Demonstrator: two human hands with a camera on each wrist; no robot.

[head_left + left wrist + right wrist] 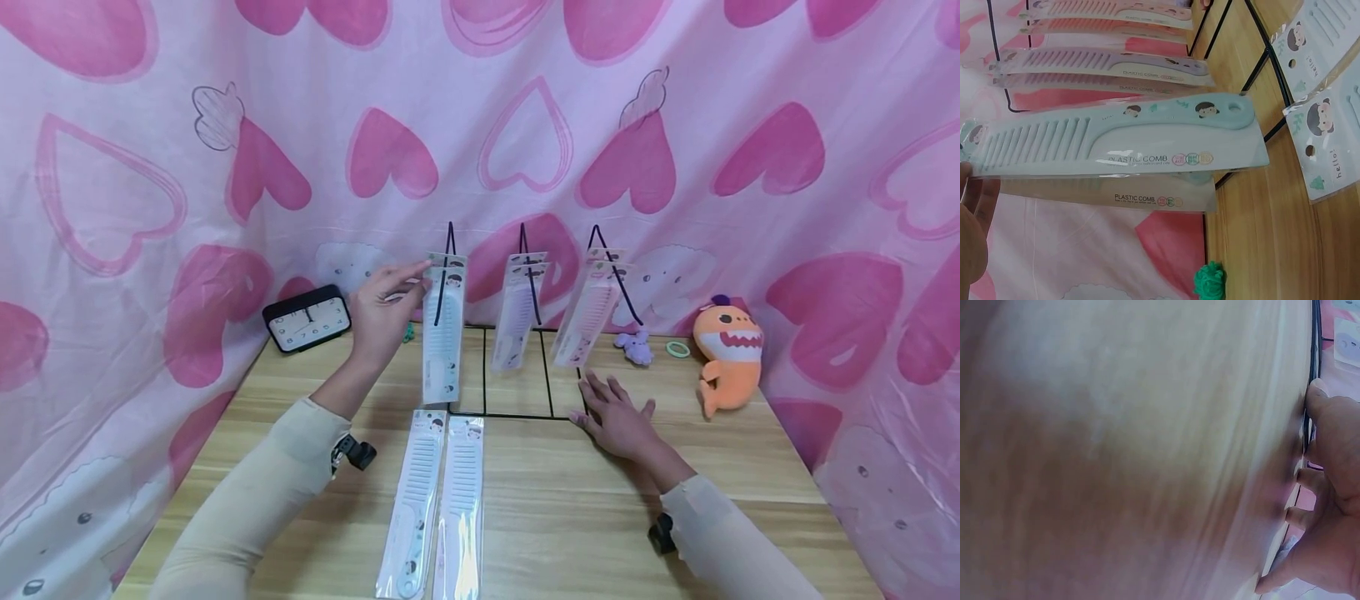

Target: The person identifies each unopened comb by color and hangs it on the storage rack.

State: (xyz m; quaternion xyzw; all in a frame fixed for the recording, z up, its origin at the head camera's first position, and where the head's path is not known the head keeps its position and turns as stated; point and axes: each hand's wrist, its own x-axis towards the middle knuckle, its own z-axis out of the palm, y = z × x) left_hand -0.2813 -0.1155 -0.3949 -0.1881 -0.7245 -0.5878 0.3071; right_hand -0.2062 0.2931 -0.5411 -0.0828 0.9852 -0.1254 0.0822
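Observation:
My left hand (pixel 384 312) pinches the top edge of a pale blue packaged plastic comb (pixel 1166 134), which hangs on the left hook (pixel 442 292) of a black wire rack. Directly behind it hangs a second packaged comb (pixel 1147 192). Purple packaged combs (pixel 516 321) hang from the middle hook, and pink ones (pixel 588 321) from the right hook. With fingers spread, my right hand (pixel 618 419) rests on the table at the front right corner of the rack's base (pixel 517 416).
Two more packaged combs lie side by side on the wooden table (pixel 570 517), a left one (pixel 408 508) and a right one (pixel 460 508). A black clock (pixel 307 319) stands back left. Toward the right are a purple figure (pixel 636 347), a pale ring (pixel 677 349) and an orange plush toy (pixel 727 354).

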